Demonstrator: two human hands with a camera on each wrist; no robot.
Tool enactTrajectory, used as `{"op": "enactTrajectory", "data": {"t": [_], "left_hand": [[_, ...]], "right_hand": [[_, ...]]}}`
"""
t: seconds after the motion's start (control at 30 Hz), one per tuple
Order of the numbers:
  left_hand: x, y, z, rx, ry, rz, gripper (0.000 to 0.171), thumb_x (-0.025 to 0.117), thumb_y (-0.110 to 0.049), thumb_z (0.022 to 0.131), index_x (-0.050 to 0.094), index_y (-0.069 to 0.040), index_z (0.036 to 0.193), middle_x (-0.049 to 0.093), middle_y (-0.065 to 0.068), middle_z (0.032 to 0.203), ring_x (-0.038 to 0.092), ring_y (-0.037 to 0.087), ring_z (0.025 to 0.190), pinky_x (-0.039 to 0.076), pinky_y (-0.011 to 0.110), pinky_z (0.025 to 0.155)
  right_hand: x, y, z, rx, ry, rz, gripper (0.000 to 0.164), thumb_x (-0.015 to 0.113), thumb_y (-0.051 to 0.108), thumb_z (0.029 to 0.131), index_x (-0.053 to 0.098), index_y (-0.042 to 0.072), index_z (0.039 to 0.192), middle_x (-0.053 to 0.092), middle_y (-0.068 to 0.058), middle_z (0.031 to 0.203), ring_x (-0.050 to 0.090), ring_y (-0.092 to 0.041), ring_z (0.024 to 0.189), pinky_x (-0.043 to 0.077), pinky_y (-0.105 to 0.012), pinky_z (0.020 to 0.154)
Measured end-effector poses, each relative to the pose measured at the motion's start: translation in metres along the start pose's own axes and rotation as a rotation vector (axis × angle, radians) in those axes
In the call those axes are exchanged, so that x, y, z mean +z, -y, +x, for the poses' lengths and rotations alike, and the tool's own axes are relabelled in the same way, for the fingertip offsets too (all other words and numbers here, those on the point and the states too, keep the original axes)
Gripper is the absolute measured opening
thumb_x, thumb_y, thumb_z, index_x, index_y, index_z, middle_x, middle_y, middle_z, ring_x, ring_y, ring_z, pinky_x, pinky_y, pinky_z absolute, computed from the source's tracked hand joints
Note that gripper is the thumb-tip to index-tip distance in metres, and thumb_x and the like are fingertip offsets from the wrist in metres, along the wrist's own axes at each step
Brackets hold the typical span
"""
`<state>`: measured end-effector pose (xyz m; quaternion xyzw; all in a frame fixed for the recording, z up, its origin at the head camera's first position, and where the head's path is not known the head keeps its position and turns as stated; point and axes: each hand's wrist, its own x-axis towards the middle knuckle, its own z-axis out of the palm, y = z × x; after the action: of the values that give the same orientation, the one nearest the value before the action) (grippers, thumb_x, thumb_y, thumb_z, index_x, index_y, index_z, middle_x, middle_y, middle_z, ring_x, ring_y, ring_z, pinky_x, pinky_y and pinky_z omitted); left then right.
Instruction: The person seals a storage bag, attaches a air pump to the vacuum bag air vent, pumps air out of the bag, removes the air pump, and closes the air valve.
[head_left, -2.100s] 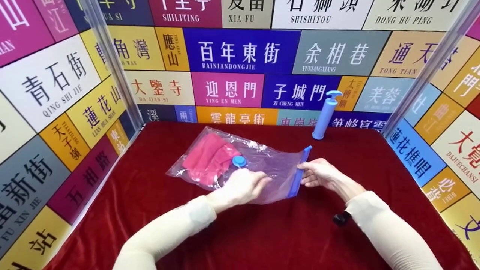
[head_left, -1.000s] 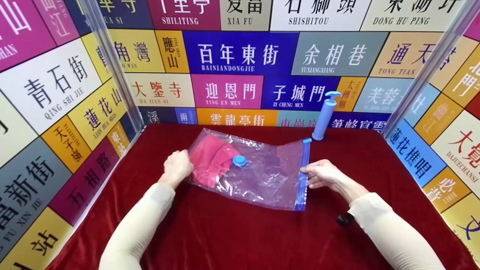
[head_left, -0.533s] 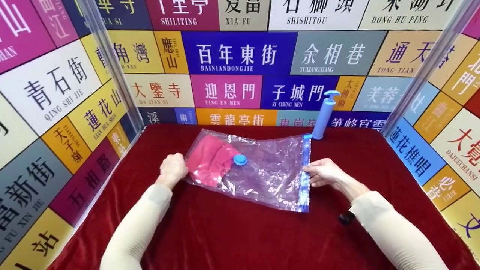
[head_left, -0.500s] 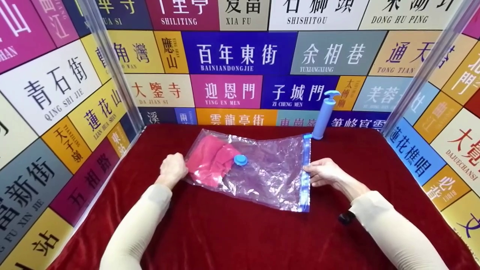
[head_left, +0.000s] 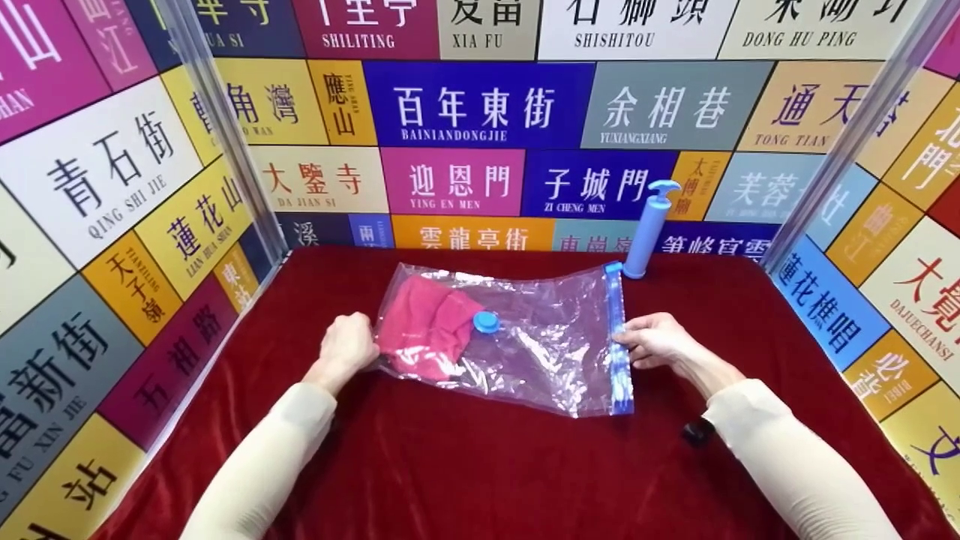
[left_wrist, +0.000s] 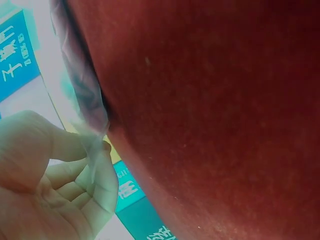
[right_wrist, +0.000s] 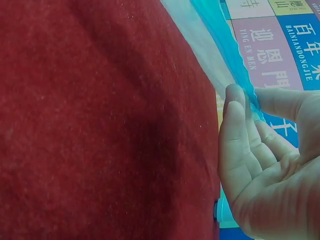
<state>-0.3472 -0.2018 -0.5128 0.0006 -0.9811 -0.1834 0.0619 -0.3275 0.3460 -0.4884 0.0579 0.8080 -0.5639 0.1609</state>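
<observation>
A clear plastic vacuum storage bag is stretched between both hands over the red cloth. Inside its left part lies a folded pink cloth, beside the round blue valve cap. My left hand pinches the bag's left edge; the left wrist view shows thumb and forefinger together on the plastic. At the other end, my right hand pinches the blue zip strip near its middle. In the right wrist view that strip runs up from between thumb and fingers.
A blue hand pump stands upright at the back right, just behind the bag's upper right corner. Red velvet cloth covers the table. Panels printed with street names wall in the back and sides, with clear posts at the corners.
The left hand has gone from over the bag's lower middle to its left edge and grips there. The bag has been spread flatter, its zip end straightened, and lately shifted slightly right.
</observation>
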Motion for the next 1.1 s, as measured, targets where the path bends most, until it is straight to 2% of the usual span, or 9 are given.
{"op": "enactTrajectory", "data": {"t": [0.17, 0.3, 0.43, 0.67, 0.87, 1.1], "left_hand": [[-0.006, -0.008, -0.014, 0.044, 0.023, -0.022, 0.01, 0.068, -0.005, 0.075, 0.063, -0.012, 0.07, 0.065, 0.011, 0.073, 0.064, 0.03, 0.071, 0.058, 0.051, 0.065], [-0.009, -0.015, -0.025, 0.078, 0.03, -0.027, 0.009, 0.068, -0.005, 0.075, 0.063, -0.011, 0.071, 0.063, 0.009, 0.071, 0.063, 0.03, 0.069, 0.057, 0.05, 0.063], [-0.008, -0.02, -0.033, 0.093, 0.038, -0.024, 0.005, 0.069, -0.005, 0.075, 0.066, -0.009, 0.074, 0.064, 0.009, 0.073, 0.063, 0.03, 0.07, 0.058, 0.05, 0.064], [-0.004, -0.021, -0.045, 0.12, 0.025, -0.052, 0.008, 0.07, -0.004, 0.073, 0.068, -0.011, 0.075, 0.066, 0.007, 0.072, 0.066, 0.03, 0.071, 0.058, 0.051, 0.065], [-0.003, -0.02, -0.05, 0.125, 0.026, -0.06, 0.008, 0.071, -0.004, 0.073, 0.067, -0.011, 0.075, 0.065, 0.006, 0.071, 0.065, 0.03, 0.07, 0.058, 0.05, 0.064], [-0.005, -0.023, -0.049, 0.1, 0.062, -0.031, 0.008, 0.07, -0.008, 0.079, 0.065, -0.011, 0.073, 0.065, 0.009, 0.073, 0.064, 0.029, 0.069, 0.057, 0.049, 0.061]], "right_hand": [[-0.006, -0.005, 0.003, -0.001, -0.035, -0.01, 0.031, 0.079, 0.017, 0.096, 0.072, -0.002, 0.119, 0.076, -0.003, 0.079, 0.071, -0.013, 0.064, 0.063, -0.03, 0.06], [-0.013, -0.011, 0.006, 0.015, -0.064, -0.015, 0.028, 0.078, 0.015, 0.096, 0.071, -0.002, 0.117, 0.076, -0.004, 0.079, 0.073, -0.013, 0.065, 0.063, -0.031, 0.061], [-0.019, -0.016, 0.007, 0.019, -0.084, -0.045, 0.03, 0.077, 0.015, 0.096, 0.069, -0.003, 0.119, 0.076, -0.003, 0.079, 0.072, -0.013, 0.065, 0.063, -0.031, 0.061], [-0.024, -0.022, 0.005, 0.027, -0.092, -0.143, 0.031, 0.079, 0.015, 0.094, 0.068, -0.003, 0.117, 0.072, -0.001, 0.073, 0.069, -0.011, 0.06, 0.06, -0.029, 0.056], [-0.026, -0.027, 0.004, 0.019, -0.075, -0.269, 0.028, 0.08, 0.018, 0.094, 0.074, -0.003, 0.111, 0.073, 0.0, 0.075, 0.07, -0.013, 0.061, 0.058, -0.029, 0.055], [-0.027, -0.026, 0.005, 0.021, -0.108, -0.497, 0.028, 0.086, 0.028, 0.089, 0.082, 0.002, 0.098, 0.075, -0.006, 0.07, 0.073, -0.015, 0.061, 0.062, -0.034, 0.056]]}}
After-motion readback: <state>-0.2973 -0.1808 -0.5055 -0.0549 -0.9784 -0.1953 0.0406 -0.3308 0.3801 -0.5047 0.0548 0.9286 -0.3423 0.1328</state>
